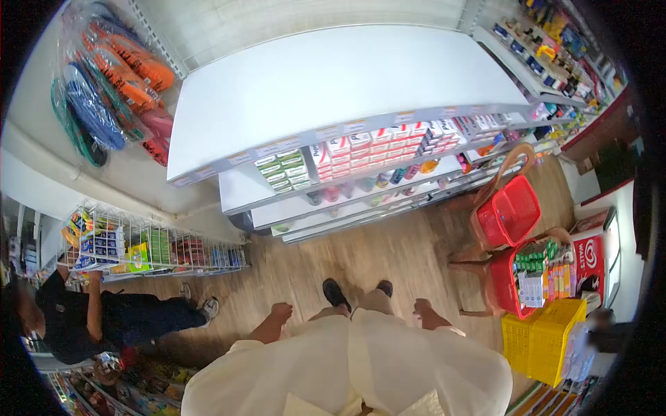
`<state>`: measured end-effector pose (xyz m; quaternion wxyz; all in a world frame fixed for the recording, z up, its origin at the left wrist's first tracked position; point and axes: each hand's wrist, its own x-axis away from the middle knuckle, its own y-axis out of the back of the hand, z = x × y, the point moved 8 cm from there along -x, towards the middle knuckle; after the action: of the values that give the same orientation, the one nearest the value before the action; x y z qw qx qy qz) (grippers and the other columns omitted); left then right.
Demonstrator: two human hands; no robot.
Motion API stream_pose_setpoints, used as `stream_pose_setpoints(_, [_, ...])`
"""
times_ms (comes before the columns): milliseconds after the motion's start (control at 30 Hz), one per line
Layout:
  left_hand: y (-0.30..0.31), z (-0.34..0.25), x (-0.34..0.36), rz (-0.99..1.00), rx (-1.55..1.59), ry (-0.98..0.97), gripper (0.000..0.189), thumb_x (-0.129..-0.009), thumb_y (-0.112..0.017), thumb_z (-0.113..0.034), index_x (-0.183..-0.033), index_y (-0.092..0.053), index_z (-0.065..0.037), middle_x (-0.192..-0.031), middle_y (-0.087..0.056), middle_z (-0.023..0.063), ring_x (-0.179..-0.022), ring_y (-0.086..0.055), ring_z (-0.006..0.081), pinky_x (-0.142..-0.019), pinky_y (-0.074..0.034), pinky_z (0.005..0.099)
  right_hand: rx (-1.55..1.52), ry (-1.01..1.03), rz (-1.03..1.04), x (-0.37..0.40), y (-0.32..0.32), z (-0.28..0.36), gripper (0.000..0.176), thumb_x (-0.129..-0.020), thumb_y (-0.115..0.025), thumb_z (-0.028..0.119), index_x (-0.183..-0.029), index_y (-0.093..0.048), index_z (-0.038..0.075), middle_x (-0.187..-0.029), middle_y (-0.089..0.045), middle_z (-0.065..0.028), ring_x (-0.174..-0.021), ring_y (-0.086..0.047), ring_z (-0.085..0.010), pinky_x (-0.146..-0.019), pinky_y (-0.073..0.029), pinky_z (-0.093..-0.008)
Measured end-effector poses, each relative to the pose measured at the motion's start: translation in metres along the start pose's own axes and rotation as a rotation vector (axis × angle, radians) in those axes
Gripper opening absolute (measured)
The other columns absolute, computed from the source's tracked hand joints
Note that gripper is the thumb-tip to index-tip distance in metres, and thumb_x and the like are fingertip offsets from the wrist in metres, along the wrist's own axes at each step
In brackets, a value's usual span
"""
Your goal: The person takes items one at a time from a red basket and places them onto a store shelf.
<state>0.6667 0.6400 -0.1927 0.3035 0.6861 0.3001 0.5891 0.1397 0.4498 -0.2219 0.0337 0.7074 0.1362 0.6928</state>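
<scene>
Left hand, right hand: apart, closure indeterminate | Near right hand: loaded red basket; probably heavy, stiff-walled, cartons crushable | Best hold: opposite rim sides

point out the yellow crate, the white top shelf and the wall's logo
Yellow crate (531, 345), head view, perforated side
White top shelf (340, 80), head view, bare upper surface
Wall's logo (590, 252), head view, heart emblem

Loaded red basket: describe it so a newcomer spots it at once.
From the big white shelf unit, look to the lower right of the view. The loaded red basket lies between another red basket and a yellow crate. Unlike the other red basket, it holds green packs and pale boxes.
</scene>
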Motion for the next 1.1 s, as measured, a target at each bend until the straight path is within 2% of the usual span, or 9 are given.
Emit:
stream_pose_setpoints(100, [-0.038, 0.009, 0.020, 0.237, 0.094, 0.063, 0.019, -0.080, -0.055, -0.017, -0.097, -0.062, -0.011, -0.101, -0.060, 0.0025, -0.078, -0.058, 0.0197, -0.068, -0.048, 0.0298, -0.994, -0.130, -0.391, 0.075, 0.034, -0.026, 0.031, -0.080, -0.048, 0.018, -0.109, -0.058, 0.010, -0.109, -0.058, -0.0061, -0.097, -0.056, -0.0193, -0.081, -0.046, -0.0300])
stream_pose_setpoints(300, [-0.026, -0.001, -0.034, 0.360, -0.036, 0.068, 0.031, -0.080, -0.049, -0.029, -0.106, -0.060, -0.014, -0.099, -0.060, 0.0067, -0.081, -0.060, 0.0258, -0.069, -0.048, 0.0389, -0.818, 0.328, -0.841, 0.004, 0.050, -0.058, 0.037, -0.074, -0.055, 0.008, -0.110, -0.056, 0.010, -0.084, -0.063, -0.0115, -0.067, -0.061, -0.0206, -0.061, -0.050, -0.0321])
stream_pose_setpoints(433, [0.041, -0.027, -0.102, -0.228, 0.172, 0.119, 0.037, -0.076, -0.049, -0.037, -0.091, -0.064, -0.007, -0.087, -0.062, 0.0159, -0.081, -0.059, 0.0310, -0.073, -0.046, 0.0423, 0.031, 0.539, -1.193, 0.089, 0.065, -0.030, 0.031, -0.071, -0.054, 0.010, -0.102, -0.060, 0.006, -0.094, -0.063, -0.0107, -0.076, -0.062, -0.0210, -0.068, -0.050, -0.0292])
stream_pose_setpoints(500, [0.090, -0.059, -0.110, -0.377, 0.792, 0.038, 0.034, -0.072, -0.051, -0.032, -0.087, -0.064, -0.004, -0.081, -0.062, 0.0190, -0.079, -0.059, 0.0327, -0.072, -0.046, 0.0414, -0.833, 0.344, -0.530, 0.170, 0.077, -0.046, 0.036, -0.071, -0.054, 0.022, -0.104, -0.059, 0.007, -0.101, -0.060, -0.0138, -0.090, -0.059, -0.0209, -0.074, -0.048, -0.0323])
stream_pose_setpoints(600, [0.170, -0.144, -0.122, -0.508, 0.548, 0.031, 0.032, -0.070, -0.052, -0.027, -0.087, -0.063, -0.003, -0.083, -0.061, 0.0201, -0.079, -0.058, 0.0341, -0.071, -0.046, 0.0405, -0.887, 0.384, -0.579, 0.091, 0.028, -0.122, 0.038, -0.070, -0.057, 0.025, -0.105, -0.059, 0.009, -0.101, -0.060, -0.0145, -0.090, -0.059, -0.0238, -0.077, -0.047, -0.0341])
stream_pose_setpoints(667, [0.206, -0.196, -0.134, -0.440, 0.585, 0.055, 0.031, -0.069, -0.053, -0.028, -0.086, -0.063, -0.003, -0.082, -0.061, 0.0199, -0.079, -0.059, 0.0333, -0.072, -0.046, 0.0401, -0.258, 0.562, -0.955, 0.077, 0.006, -0.160, 0.032, -0.074, -0.054, 0.020, -0.104, -0.058, 0.007, -0.093, -0.063, -0.0073, -0.085, -0.060, -0.0216, -0.075, -0.048, -0.0303])
stream_pose_setpoints(900, [0.269, -0.330, -0.167, -0.351, 0.810, -0.021, 0.026, -0.068, -0.057, -0.025, -0.082, -0.064, -0.004, -0.071, -0.062, 0.0132, -0.071, -0.059, 0.0280, -0.070, -0.045, 0.0376, 0.253, 0.383, -0.715, -0.027, -0.088, -0.326, 0.030, -0.072, -0.059, 0.025, -0.100, -0.060, 0.012, -0.097, -0.062, -0.0114, -0.086, -0.061, -0.0236, -0.071, -0.049, -0.0384])
stream_pose_setpoints(967, [0.268, -0.345, -0.183, -0.299, 0.847, 0.026, 0.024, -0.068, -0.057, -0.024, -0.081, -0.063, -0.004, -0.069, -0.061, 0.0118, -0.069, -0.059, 0.0260, -0.067, -0.045, 0.0360, -1.317, -0.117, -0.626, -0.003, -0.101, -0.389, 0.031, -0.077, -0.057, 0.017, -0.108, -0.056, 0.016, -0.086, -0.063, -0.0099, -0.072, -0.062, -0.0248, -0.060, -0.049, -0.0440])
stream_pose_setpoints(1100, [0.231, -0.329, -0.216, -0.101, 0.988, 0.295, 0.017, -0.071, -0.055, -0.021, -0.075, -0.063, -0.007, -0.064, -0.058, 0.0061, -0.062, -0.057, 0.0181, -0.053, -0.045, 0.0298, -1.398, -0.182, -0.551, 0.048, -0.089, -0.391, 0.034, -0.079, -0.055, 0.013, -0.112, -0.052, 0.017, -0.076, -0.061, -0.0087, -0.064, -0.061, -0.0239, -0.053, -0.048, -0.0442])
